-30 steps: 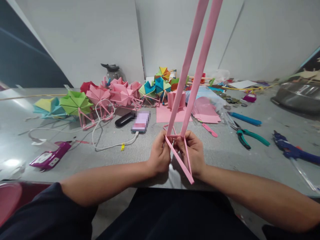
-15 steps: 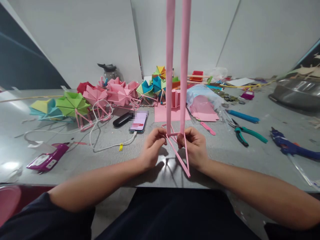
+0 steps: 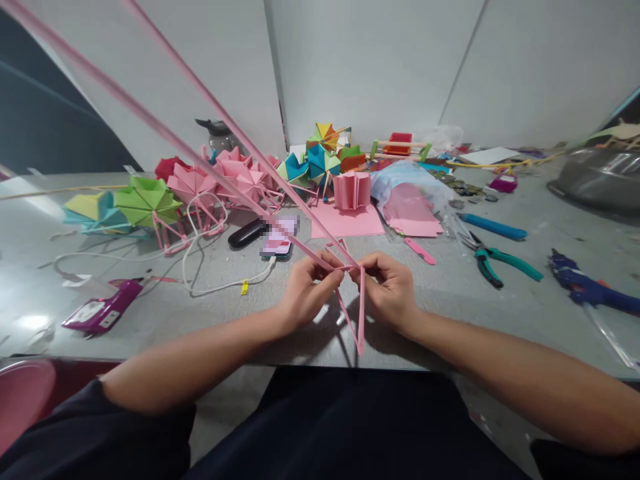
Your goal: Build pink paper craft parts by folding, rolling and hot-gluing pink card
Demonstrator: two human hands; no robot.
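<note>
The grey counter [image 3: 500, 313] carries everything, its near edge running just above the person's lap. Along the far edge, left of centre, stands a row of folded paper umbrellas [image 3: 200, 190] in pink, green and blue, with a pleated pink paper piece [image 3: 351, 189] on a pink sheet near the middle. Toward the right edge lie teal-handled pliers [image 3: 495, 263] and a blue glue gun [image 3: 585, 290]; a phone [image 3: 279, 238] on a white cable lies left of centre. Close to the near edge, at the middle, the pink paper strips [image 3: 165, 137] meet in a folded joint, two long ends slanting up and away to the upper left, two short ends pointing down to the counter. The left hand [image 3: 305, 293] pinches the joint from the left with thumb and fingertips pressed together. The right hand [image 3: 390, 290] pinches it from the right, fingers curled and closed on the strip
</note>
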